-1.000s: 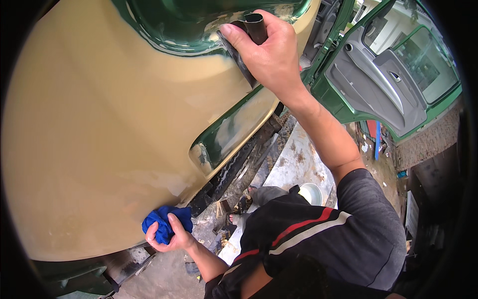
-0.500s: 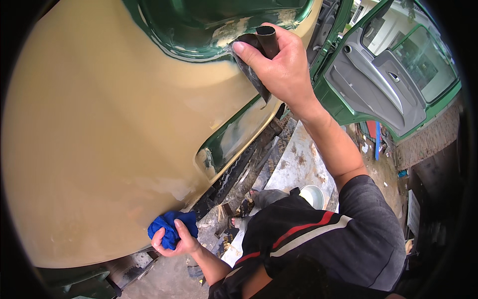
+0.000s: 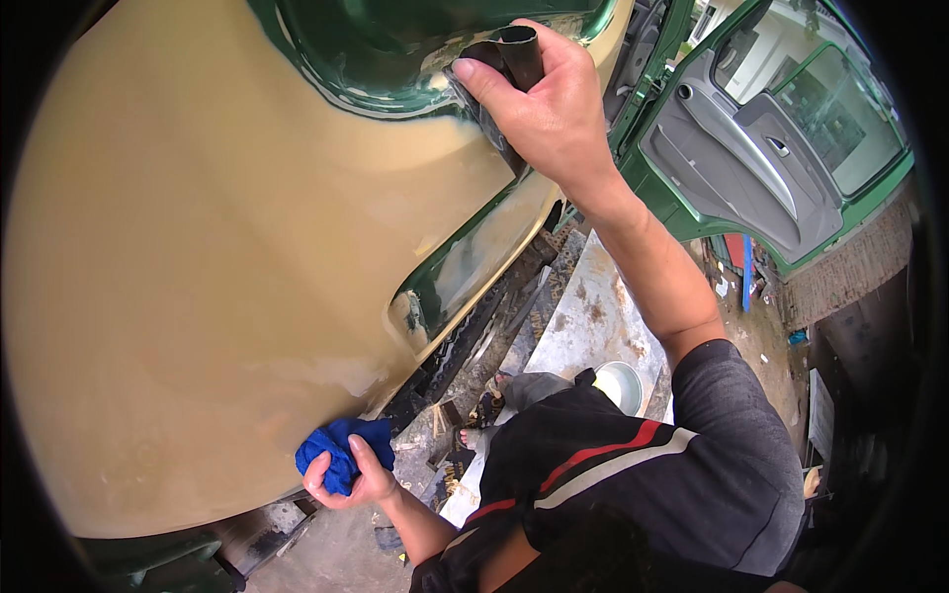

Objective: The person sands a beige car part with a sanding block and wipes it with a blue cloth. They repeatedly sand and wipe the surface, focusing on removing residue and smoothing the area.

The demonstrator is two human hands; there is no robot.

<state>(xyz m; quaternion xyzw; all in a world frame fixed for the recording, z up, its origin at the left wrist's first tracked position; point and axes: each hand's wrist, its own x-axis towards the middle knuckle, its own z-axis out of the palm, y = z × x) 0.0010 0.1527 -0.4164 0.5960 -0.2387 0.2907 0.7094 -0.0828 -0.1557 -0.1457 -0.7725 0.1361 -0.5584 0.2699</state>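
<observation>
A large vehicle body panel (image 3: 227, 267) fills the left, coated beige with green showing around its recesses. My right hand (image 3: 549, 114) grips dark sandpaper (image 3: 521, 57) wrapped around a short tube-like shape, pressed against the panel by the lower rim of the green recess (image 3: 381, 49). Part of the sheet hangs below my thumb. At the panel's lower edge my left hand (image 3: 361, 479) is closed on a crumpled blue cloth (image 3: 343, 450), which touches the beige surface. Beneath the right hand lies a narrower recess (image 3: 465, 252) with green and pale scuffed patches.
An open green vehicle door (image 3: 741, 148) with grey trim stands at the upper right. Below the panel is a pale, stained board (image 3: 593, 306) with a metal bowl (image 3: 620, 385) on it. Scraps and debris (image 3: 727, 287) litter the ground by the door.
My right hand has slid slightly up and left along the recess rim with the sandpaper, whose loose end now hangs less far. The left hand and cloth have barely moved.
</observation>
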